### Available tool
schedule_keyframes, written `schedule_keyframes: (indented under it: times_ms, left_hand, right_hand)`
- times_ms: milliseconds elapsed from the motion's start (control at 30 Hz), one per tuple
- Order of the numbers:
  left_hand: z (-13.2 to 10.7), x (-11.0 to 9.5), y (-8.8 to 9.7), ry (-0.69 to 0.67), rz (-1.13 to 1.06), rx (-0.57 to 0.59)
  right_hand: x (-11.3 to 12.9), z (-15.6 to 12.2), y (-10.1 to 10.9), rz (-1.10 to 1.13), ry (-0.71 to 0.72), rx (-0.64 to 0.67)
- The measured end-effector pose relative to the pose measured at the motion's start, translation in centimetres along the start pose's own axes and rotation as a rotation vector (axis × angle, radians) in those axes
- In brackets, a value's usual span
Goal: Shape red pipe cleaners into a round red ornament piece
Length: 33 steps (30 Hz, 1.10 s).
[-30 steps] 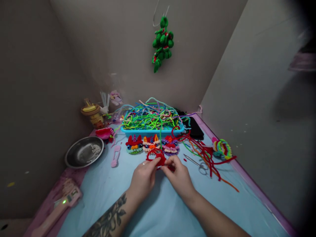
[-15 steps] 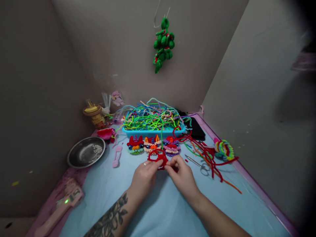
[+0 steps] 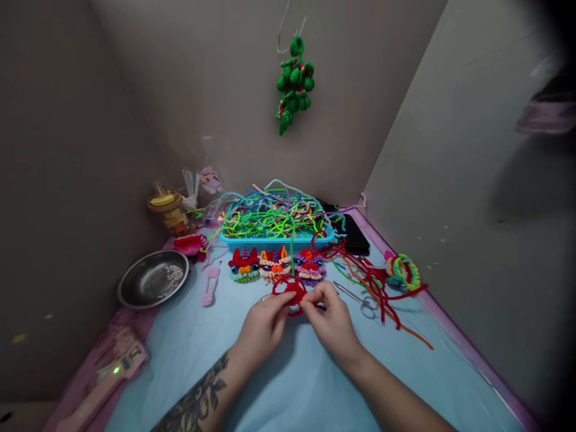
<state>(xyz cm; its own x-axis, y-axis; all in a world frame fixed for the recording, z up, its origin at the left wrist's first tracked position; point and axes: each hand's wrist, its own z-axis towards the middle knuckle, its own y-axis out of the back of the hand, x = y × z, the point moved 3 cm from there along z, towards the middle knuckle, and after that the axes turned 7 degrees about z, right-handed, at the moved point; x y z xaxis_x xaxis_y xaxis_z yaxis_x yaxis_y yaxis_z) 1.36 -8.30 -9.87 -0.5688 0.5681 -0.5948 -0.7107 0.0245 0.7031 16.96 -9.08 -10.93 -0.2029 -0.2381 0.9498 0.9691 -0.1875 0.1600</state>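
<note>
A red piece of bent pipe cleaner, with several loops around a denser middle, is held low over the blue cloth. My left hand pinches its left and near side between thumb and fingers. At its right edge, my right hand is closed in a pinch, and a short red end shows by the fingers. The fingertips hide part of the red piece. Just beyond it stand three fuzzy animal faces: one red and green, one orange and peach, one purple and red.
A blue tray of tangled pipe cleaners stands behind. Scissors and loose red strands lie right. Leftward are a metal bowl with white bits, a pink clip-shaped piece and a pink glue gun. Green ornament hangs above.
The view has shifted slightly. The red piece sits a little lower and is turned somewhat in my fingers. Both hands keep their pinch.
</note>
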Motion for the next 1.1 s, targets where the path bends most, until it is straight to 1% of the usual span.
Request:
schedule_keyframes:
  times_ms: [133, 233, 300, 367, 533, 600, 667, 733, 867, 967, 1100]
  left_hand:
    - [0.2, 0.2, 0.1, 0.189, -0.157, -0.044]
    - [0.4, 0.7, 0.4, 0.260, -0.194, -0.105]
    - [0.4, 0.9, 0.6, 0.251, -0.161, -0.138]
    - [0.4, 1.0, 0.7, 0.204, -0.114, -0.160]
    - [0.3, 0.7, 0.7, 0.078, -0.047, -0.167]
    - [0.3, 0.6, 0.7, 0.066, -0.042, -0.159]
    - [0.2, 0.5, 0.5, 0.082, -0.052, -0.142]
    - [0.2, 0.4, 0.3, 0.131, -0.088, -0.116]
    - [0.3, 0.6, 0.0, 0.299, -0.262, -0.075]
    - [0.6, 0.8, 0.2, 0.390, -0.339, -0.108]
    - [0.8, 1.2, 0.8, 0.445, -0.330, -0.176]
  right_hand:
    - [0.0, -0.1, -0.2, 0.030, 0.029, -0.016]
    - [-0.3, 0.0, -0.3, 0.050, 0.001, 0.001]
    - [-0.6, 0.1, -0.4, 0.059, -0.042, 0.014]
    - [-0.9, 0.1, -0.5, 0.072, -0.075, 0.009]
    - [-0.9, 0.1, -0.8, 0.116, -0.096, 0.009]
    - [-0.7, 0.1, -0.9, 0.111, -0.088, 0.010]
    - [-0.5, 0.1, -0.9, 0.108, -0.074, 0.001]
    - [-0.3, 0.0, -0.8, 0.112, -0.054, -0.018]
    - [-0.1, -0.3, -0.7, 0.078, -0.016, -0.026]
    - [0.0, -0.4, -0.7, 0.013, 0.016, -0.014]
    - [-0.1, -0.5, -1.0, -0.060, 0.107, 0.007]
